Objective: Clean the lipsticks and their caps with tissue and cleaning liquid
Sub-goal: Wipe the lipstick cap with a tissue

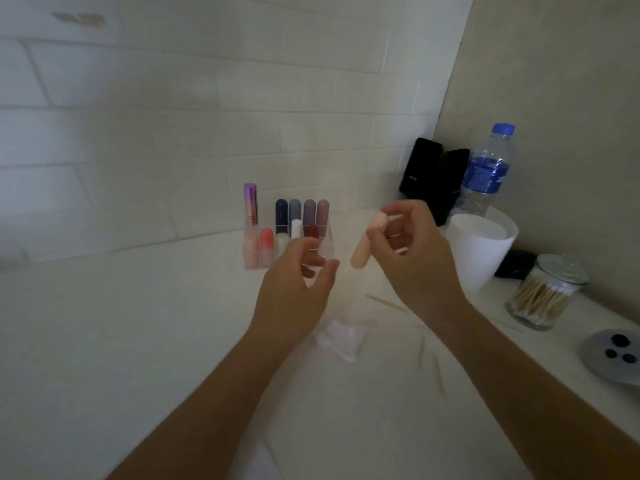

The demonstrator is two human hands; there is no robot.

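Fingers [405, 206] of the right hand [412, 258] pinch the upper end of a peach lipstick [363, 252], which hangs tilted above the bench [121, 323], clear of everything below it. Just beside it, the left hand [298, 285] hovers with loosely curved fingers [309, 244] and holds nothing that shows; its fingertips overlap the front edge of the clear lipstick holder [252, 251], and whether they touch it I cannot tell. That holder stands against the tiled wall [173, 140], its tubes upright in rows. A crumpled tissue [341, 339] lies on the bench below and between the wrists. Loose swab sticks [385, 303] lie scattered to the right of it. Along the right wall crowd a white cup [481, 251], a water bottle [488, 168], two black cases [420, 168], a glass jar of cotton swabs [543, 294] and a grey disc [602, 372] at the frame's edge. Leftward the bench runs wide and bare to the wall.
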